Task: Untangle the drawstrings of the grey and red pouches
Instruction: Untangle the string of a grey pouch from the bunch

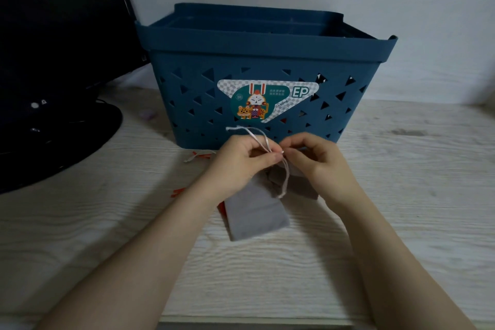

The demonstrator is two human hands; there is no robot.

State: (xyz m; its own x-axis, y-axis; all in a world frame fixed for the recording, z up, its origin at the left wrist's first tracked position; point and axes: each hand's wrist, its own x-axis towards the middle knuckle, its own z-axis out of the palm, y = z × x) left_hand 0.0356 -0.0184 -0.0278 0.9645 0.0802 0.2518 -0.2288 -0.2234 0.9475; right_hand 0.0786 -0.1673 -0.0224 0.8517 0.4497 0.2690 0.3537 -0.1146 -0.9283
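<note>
A grey pouch (254, 213) lies on the wooden table in front of the blue basket. Only a red edge (221, 208) of the red pouch shows beneath its left side. My left hand (241, 161) and my right hand (312, 159) meet above the pouch's neck, and both pinch the white drawstring (286, 177) where they meet. Two ends of the string stick up to the left above my left hand, and a loop hangs down over the pouch. Red string ends (199, 156) lie on the table to the left of my left wrist. A second grey pouch (302, 186) lies partly under my right hand.
A blue plastic basket (265, 75) with triangular holes and a sticker stands just behind my hands. A dark monitor (53, 35) on its round base (59, 136) fills the left. The table's front edge (267, 319) runs along the bottom.
</note>
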